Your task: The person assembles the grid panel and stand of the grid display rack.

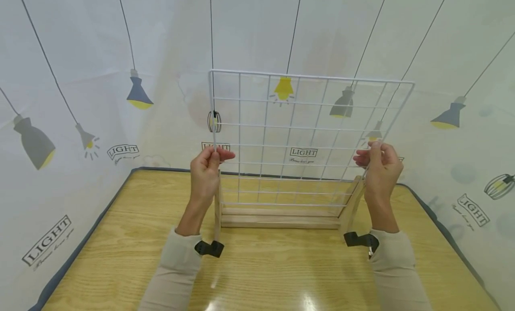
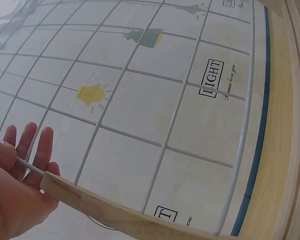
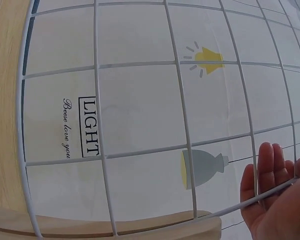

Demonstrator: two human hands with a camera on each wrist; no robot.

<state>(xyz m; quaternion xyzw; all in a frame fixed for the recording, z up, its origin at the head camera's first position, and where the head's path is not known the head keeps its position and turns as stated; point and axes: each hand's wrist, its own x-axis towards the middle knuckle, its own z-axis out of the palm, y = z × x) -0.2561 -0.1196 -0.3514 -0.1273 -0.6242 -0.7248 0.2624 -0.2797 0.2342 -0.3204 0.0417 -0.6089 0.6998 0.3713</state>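
Observation:
A white wire grid panel (image 1: pixel 311 76) stands tilted between two wooden side posts of a wooden stand (image 1: pixel 280 221). My left hand (image 1: pixel 205 172) pinches the panel's left side wire between thumb and fingers, just above the left post. On the opposite side wire, my right hand (image 1: pixel 382 170) grips at about the same height, its fingers reaching behind the mesh. In the left wrist view, the left post (image 2: pixel 105 207) runs along the panel's side below the fingers. The right wrist view has the right post (image 3: pixel 190 232) beside the lower part of the grid (image 3: pixel 97 66).
The stand sits on a wood-grain table (image 1: pixel 120 239) with a dark blue edge. Behind and on both sides hangs a pale cloth (image 1: pixel 169 114) printed with lamps and the word LIGHT. Black straps with small mounts (image 1: pixel 210 248) circle both wrists over the sleeves.

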